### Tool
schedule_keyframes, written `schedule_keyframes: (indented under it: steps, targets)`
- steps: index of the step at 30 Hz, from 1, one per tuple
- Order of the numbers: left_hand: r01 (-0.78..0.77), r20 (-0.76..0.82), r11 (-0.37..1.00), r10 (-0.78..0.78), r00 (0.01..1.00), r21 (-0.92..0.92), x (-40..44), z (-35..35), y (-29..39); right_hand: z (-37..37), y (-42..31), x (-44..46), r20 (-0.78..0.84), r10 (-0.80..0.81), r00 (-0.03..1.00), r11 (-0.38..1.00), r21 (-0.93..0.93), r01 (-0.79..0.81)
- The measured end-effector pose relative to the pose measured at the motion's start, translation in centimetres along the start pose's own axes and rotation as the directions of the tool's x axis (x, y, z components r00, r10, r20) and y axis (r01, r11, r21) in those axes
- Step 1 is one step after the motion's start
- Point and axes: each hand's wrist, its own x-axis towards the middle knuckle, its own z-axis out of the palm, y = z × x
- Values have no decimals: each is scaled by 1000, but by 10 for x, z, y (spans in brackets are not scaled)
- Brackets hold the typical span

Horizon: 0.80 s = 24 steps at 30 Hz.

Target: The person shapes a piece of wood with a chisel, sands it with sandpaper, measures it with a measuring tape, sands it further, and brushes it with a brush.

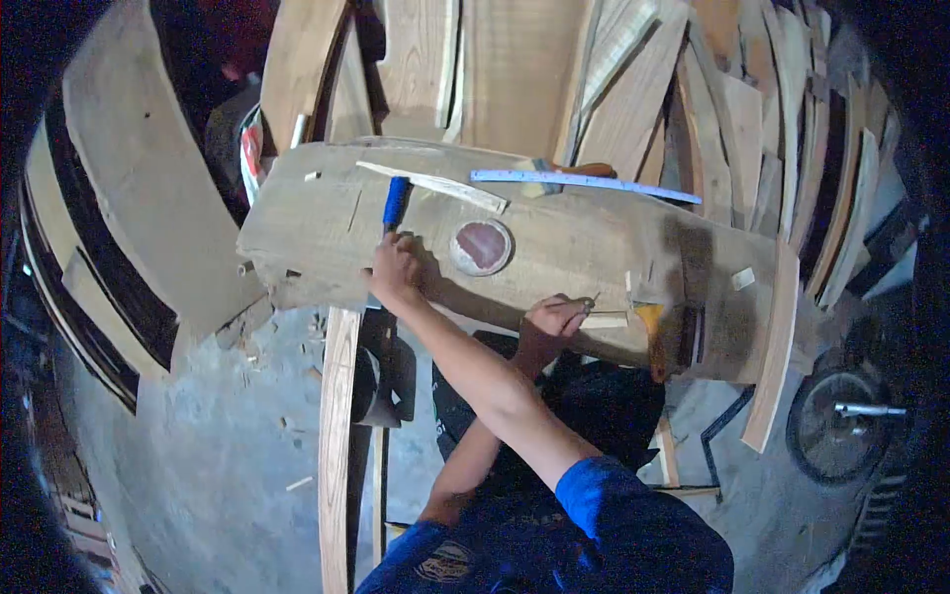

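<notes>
My arms cross over the bench. My right hand [397, 265], at the left, is closed around a tool with a blue handle [397, 201] that points away from me; its working end is mostly hidden. Farther right, my left hand [556, 319] has its fingers pinched on a small thin dark thing [590, 302], too small to name. A light wood strip [606, 321] lies beside those fingers. Between and beyond the hands sits a round, pale-rimmed container [481, 247] with a pinkish surface. To the right of my left hand lies a yellow and orange brush [650, 322].
Across the thick wooden bench top [317, 213] lie a marked ruler [594, 181] and a tapered wood strip [435, 185]. Boards [520, 69] lean behind it. A long plank [339, 445] stands at the near left, a curved strip [775, 342] at the right edge, near a wheel [841, 450].
</notes>
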Motion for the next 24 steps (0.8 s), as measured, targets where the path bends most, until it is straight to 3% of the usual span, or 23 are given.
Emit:
schedule_keyframes:
  steps: [2,4,6,9,11,12,13,14,15,16,17,18,20,22,24]
  targets:
    - [32,-23,999,-31,999,29,-5,4,-1,-4,6,10,249,31,968,977,195,-82]
    - [5,-14,1000,-6,1000,-21,-7,11,-8,2,22,13,224,89,971,987,111,-116]
    - [108,99,986,-121,988,124,-5,4,-2,-13,37,3,260,88,962,984,125,-124]
    - [73,0,997,-73,997,9,-6,13,-10,-47,31,0,311,4,950,984,167,-59]
    - [159,39,987,-160,986,35,-8,3,5,-95,46,-17,549,19,836,830,457,-319]
    - [241,77,968,-246,966,66,-5,1,9,-118,59,-34,423,-74,903,795,571,-203]
    - [141,89,914,-187,978,381,-8,6,3,-138,75,-59,294,-154,943,742,665,-86]
    - [-21,104,937,-16,994,348,-24,27,-36,-152,95,-82,45,-279,959,608,781,140]
    - [73,123,985,-93,988,154,-14,16,-22,-190,108,-107,136,-205,969,723,688,57]
    - [168,148,985,-160,976,-44,-6,6,-7,-219,116,-125,-67,-269,961,712,658,245]
    - [214,77,975,-218,973,57,-32,31,-45,-240,128,-141,-22,-182,983,763,628,155]
    - [147,81,970,-165,983,195,-19,7,-12,-255,139,-156,17,-91,996,802,594,63]
    - [82,48,995,-84,995,52,-1,-4,10,-264,165,-174,65,150,987,835,525,-162]
    - [75,29,994,-78,997,85,-1,-4,11,-248,192,-182,-61,165,984,869,481,-116]
    - [63,15,992,-65,998,114,0,-4,14,-252,196,-183,-59,137,989,908,406,-102]
